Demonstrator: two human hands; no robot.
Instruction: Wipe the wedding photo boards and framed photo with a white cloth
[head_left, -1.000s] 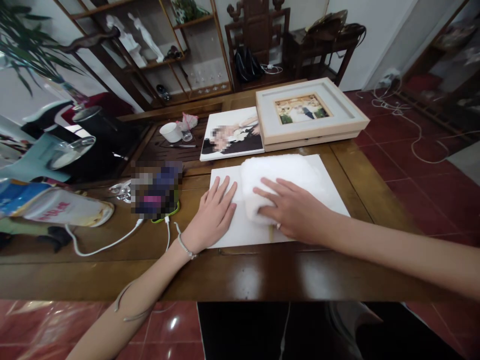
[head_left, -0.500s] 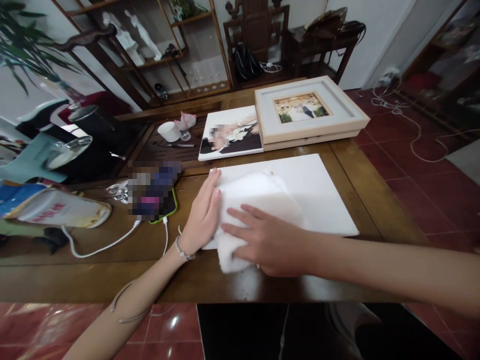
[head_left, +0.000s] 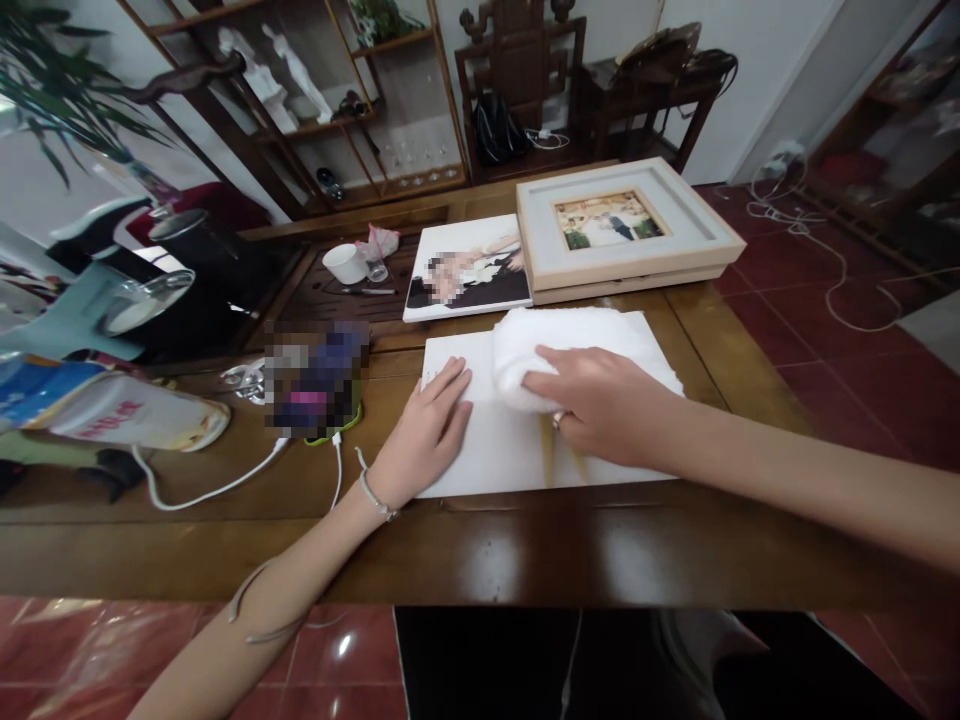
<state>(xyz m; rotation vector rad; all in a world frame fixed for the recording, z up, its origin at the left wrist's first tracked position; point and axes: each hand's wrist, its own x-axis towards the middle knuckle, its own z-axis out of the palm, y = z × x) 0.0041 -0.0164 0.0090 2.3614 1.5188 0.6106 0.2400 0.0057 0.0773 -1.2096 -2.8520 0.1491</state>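
A flat white panel lies on the wooden table close to its front edge. My left hand rests flat on the panel's left end, fingers stretched out and holding nothing. In my right hand is a bunched white towel, gripped between thumb and fingers over the panel's right part. The towel covers much of the panel's far right side. Yellowish streaks show on the white surface just below my right hand.
Behind the panel lie a photo print and a pale wooden picture frame, stacked on another. On the left are a charging phone, a white snack bag, a white cup and a black pot.
My right hand has carried the towel from the panel's left front to its far right, bunching it. My left hand has shifted slightly right and down onto the panel.
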